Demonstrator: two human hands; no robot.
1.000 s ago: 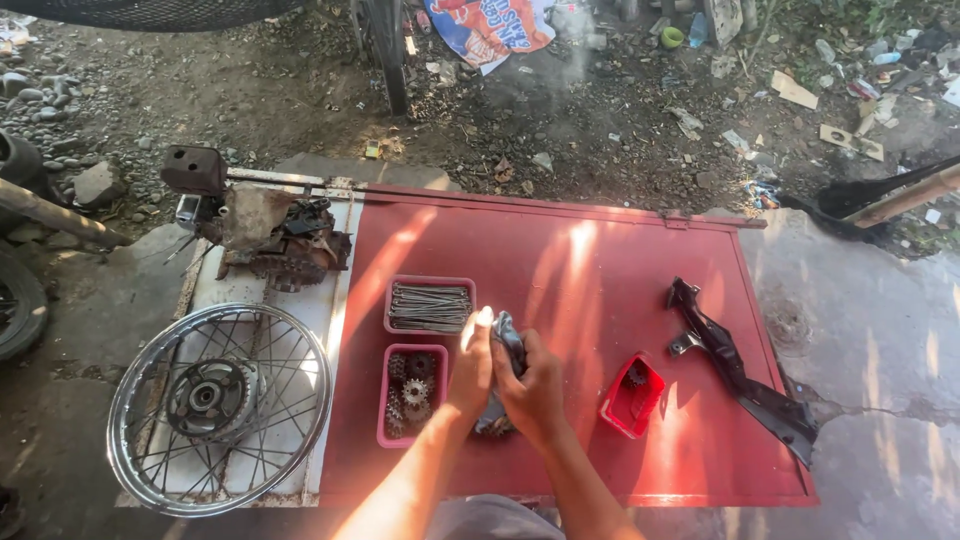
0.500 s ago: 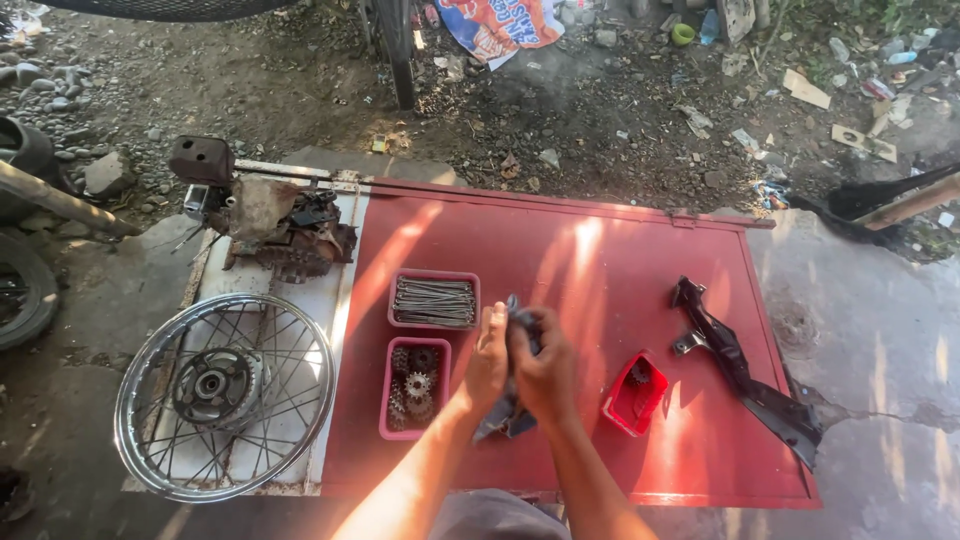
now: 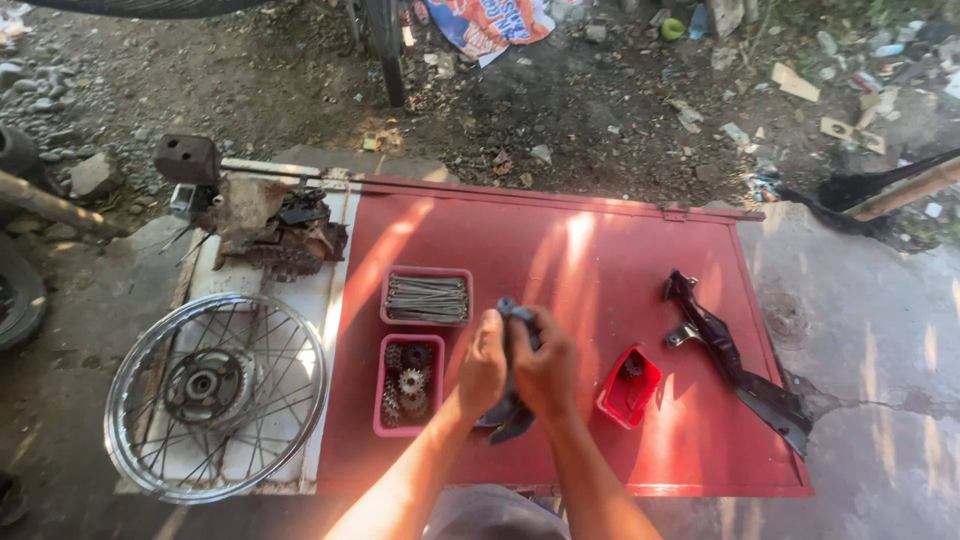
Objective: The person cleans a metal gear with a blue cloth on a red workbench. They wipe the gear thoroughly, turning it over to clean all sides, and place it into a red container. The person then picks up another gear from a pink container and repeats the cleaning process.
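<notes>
I hold a dark blue-grey rag [image 3: 508, 408] between both hands above the front middle of the flat red metal panel [image 3: 560, 260]: my left hand [image 3: 482, 362] and right hand [image 3: 546, 372] press together, clamped on the cloth, perhaps around something inside that I cannot make out. Sorted parts sit within reach: a pink tray of grey spokes [image 3: 427, 297], a pink tray of rusty sprockets [image 3: 408, 384], a small red tub [image 3: 628, 387]. A black bracket [image 3: 735, 362] lies toward the right edge. A spoked wheel rim [image 3: 217, 396] rests beyond the left edge. Littered dirt surrounds us outdoors.
</notes>
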